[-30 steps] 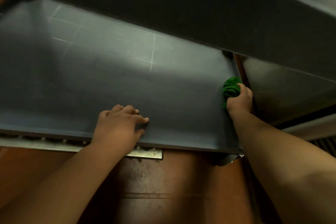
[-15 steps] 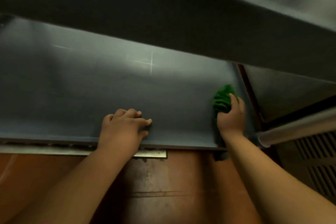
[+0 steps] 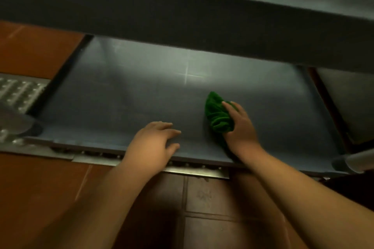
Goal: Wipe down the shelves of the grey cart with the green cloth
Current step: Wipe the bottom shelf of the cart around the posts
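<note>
Right hand (image 3: 241, 127) grips bunched green cloth (image 3: 217, 117) against flat grey plastic cart shelf (image 3: 121, 91); left hand (image 3: 153, 143) rests open, fingers relaxed, near front edge. No legible writing.

From my remote seat I saw only the person's two forearms and hands. Both forearms were bare for their whole visible length; no sleeve edge showed on either. The left hand (image 3: 153, 143) wore no glove, and I could make out no ring or watch on it. The right hand (image 3: 241, 127) was likewise ungloved, its wrist unadorned. The picture was too soft and dim to show nails or finer detail.
</note>
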{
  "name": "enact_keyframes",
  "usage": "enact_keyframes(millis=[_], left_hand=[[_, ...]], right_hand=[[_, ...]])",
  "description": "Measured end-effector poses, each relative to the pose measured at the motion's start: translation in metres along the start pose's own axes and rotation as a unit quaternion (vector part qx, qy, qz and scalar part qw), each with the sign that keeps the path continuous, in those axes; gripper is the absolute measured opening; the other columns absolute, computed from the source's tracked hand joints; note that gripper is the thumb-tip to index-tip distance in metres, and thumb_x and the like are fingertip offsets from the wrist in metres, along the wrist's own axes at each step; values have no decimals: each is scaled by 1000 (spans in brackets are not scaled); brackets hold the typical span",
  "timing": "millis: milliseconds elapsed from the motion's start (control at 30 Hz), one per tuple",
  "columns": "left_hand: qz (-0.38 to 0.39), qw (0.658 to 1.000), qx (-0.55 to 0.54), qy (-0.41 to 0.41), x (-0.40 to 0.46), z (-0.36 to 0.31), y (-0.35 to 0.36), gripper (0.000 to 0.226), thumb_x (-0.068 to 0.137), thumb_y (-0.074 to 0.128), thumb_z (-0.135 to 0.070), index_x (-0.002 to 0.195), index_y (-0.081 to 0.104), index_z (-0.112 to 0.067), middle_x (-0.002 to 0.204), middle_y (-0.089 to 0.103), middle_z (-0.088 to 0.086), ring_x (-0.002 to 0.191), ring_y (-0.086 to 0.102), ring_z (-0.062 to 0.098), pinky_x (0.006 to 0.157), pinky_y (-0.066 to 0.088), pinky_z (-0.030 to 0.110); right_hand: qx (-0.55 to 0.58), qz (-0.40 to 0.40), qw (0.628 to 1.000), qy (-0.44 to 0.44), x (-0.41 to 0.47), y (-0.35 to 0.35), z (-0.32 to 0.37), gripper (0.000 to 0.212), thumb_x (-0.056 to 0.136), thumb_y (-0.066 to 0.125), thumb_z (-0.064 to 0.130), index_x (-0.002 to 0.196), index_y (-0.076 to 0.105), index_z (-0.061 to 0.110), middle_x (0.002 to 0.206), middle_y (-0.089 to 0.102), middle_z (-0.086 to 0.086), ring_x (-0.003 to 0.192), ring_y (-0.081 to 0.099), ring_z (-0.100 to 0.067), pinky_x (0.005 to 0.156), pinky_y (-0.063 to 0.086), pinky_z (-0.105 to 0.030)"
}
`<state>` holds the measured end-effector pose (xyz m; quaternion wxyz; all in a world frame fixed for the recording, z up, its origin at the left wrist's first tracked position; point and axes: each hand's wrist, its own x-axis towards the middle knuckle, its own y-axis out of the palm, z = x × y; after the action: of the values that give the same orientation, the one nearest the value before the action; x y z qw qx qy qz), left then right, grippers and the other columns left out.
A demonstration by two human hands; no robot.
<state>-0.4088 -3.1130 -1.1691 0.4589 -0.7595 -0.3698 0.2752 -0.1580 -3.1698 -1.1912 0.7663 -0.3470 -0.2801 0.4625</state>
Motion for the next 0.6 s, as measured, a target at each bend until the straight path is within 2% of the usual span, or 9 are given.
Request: enact_keyframes(millis=[67, 167, 267, 333, 400, 467, 533, 600], left_hand=[[20, 999, 39, -29, -10, 34, -19, 45, 85, 59, -56, 128, 58, -42, 145, 48, -11, 136, 37, 15, 111, 32, 34], [37, 998, 42, -41, -21, 61, -33, 47, 83, 63, -57, 128, 59, -42, 144, 47, -9, 134, 35, 17, 110, 31, 34], [24, 998, 27, -42, -26, 66, -26, 50, 80, 66, -56, 128, 58, -44, 145, 46, -10, 131, 35, 16, 109, 28, 29], [9, 999, 4, -51, -27, 67, -21, 50, 80, 66, -56, 128, 57, -46, 145, 46, -12, 130, 34, 14, 109, 26, 29], [2, 999, 7, -51, -26, 69, -18, 50, 80, 65, -57, 129, 56, -46, 146, 45, -12, 131, 33, 14, 110, 27, 30], [-4, 999, 17, -44, -25, 70, -16, 51, 81, 63, -58, 130, 54, -47, 146, 44, -12, 132, 32, 14, 109, 27, 30], [-5, 999, 19, -41, -25, 70, -14, 51, 81, 63, -57, 130, 55, -45, 145, 45, -12, 131, 33, 15, 107, 28, 30], [-10, 999, 26, -42, -25, 70, -11, 47, 80, 63, -56, 124, 62, -40, 134, 53, -8, 127, 38, 18, 103, 32, 33]], right_hand=[[-18, -32, 999, 11, 4, -10, -14, 62, 77, 63, 0, 138, 56, 8, 146, 48, -17, 134, 46, -31, 111, 22, -11], [-20, -85, 993, 83, 7, -19, -25, 63, 78, 52, 17, 140, 52, 6, 146, 45, -21, 134, 45, -36, 113, 34, -34], [-30, -98, 989, 107, 6, 0, -10, 63, 79, 63, 7, 141, 50, 5, 148, 40, -23, 131, 44, -44, 112, 36, -47], [-34, -93, 991, 90, 7, 16, 7, 64, 78, 62, 7, 141, 50, 4, 147, 41, -24, 129, 44, -46, 111, 37, -50], [-30, -73, 994, 73, 9, 28, 29, 66, 77, 55, 14, 141, 50, 6, 149, 40, -21, 130, 44, -44, 112, 36, -49], [-21, -40, 998, 53, 10, 47, 57, 65, 77, 58, 10, 142, 51, 9, 150, 40, -18, 132, 43, -41, 114, 34, -44], [-4, 6, 1000, 11, 6, 73, 92, 68, 74, 64, 2, 140, 54, 13, 150, 43, -13, 135, 43, -34, 114, 31, -30], [27, 67, 996, -53, -2, 101, 131, 70, 73, 65, 1, 140, 55, 20, 149, 43, -3, 137, 41, -20, 110, 22, -10]])
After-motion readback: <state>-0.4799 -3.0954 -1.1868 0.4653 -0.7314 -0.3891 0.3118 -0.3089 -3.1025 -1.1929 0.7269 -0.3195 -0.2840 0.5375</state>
